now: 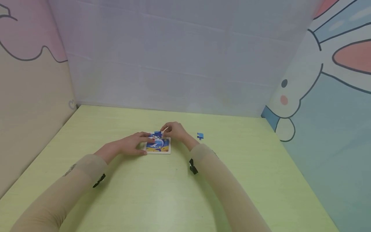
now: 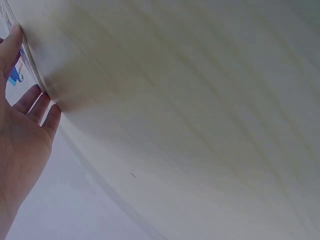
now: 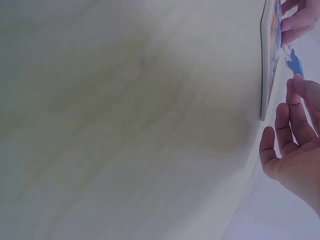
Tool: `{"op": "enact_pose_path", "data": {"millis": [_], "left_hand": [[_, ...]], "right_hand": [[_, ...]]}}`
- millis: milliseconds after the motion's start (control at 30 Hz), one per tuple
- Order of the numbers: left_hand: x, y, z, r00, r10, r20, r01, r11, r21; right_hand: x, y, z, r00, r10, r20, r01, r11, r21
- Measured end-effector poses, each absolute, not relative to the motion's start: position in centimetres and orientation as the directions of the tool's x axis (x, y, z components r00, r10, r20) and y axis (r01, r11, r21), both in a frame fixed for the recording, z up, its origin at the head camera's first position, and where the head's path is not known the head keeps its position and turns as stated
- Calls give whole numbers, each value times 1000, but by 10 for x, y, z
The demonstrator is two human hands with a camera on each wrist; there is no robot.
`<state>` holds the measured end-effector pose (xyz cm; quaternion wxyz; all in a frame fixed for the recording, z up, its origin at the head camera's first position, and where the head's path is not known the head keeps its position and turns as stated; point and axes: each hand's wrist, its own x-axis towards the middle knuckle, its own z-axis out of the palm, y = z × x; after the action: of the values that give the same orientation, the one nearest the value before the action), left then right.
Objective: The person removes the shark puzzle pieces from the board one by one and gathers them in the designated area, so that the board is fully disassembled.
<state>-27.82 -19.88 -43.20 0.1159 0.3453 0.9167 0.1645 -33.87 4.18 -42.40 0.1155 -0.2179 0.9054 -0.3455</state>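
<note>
Only head view gives us the loose piece (image 1: 200, 136), on the desk (image 1: 162, 193) right of the puzzle (image 1: 158, 146). Left hand (image 1: 133, 144): fingers spread, touching the puzzle. Right wrist view shows us the right hand (image 3: 300, 155) pinching a blue piece (image 3: 295, 65) near it.

Head camera: above and behind left hand (image 1: 131, 145) and right hand (image 1: 176, 131), facing forward and down, well back, reaching the wall (image 1: 174, 64) beyond them. Wrist cameras: close, each facing its own hand from the wrist, across the table (image 1: 162, 193) beside it. All three share the puzzle (image 1: 157, 149) between the hands; right wrist view also catches the left hand.
</note>
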Motion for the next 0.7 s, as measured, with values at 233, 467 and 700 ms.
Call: {"op": "enact_pose_path", "data": {"millis": [233, 467, 700], "left_hand": [[-280, -200, -434, -729, 678, -92, 612, 706, 357], [-279, -199, -433, -735, 671, -98, 603, 713, 358], [-277, -197, -433, -741, 664, -99, 592, 717, 368]], "right_hand": [[-338, 52, -417, -891, -448, -66, -288, 674, -680], [-337, 71, -409, -900, -434, -42, -294, 676, -676], [-338, 94, -405, -905, -424, -34, -286, 666, -689]]}}
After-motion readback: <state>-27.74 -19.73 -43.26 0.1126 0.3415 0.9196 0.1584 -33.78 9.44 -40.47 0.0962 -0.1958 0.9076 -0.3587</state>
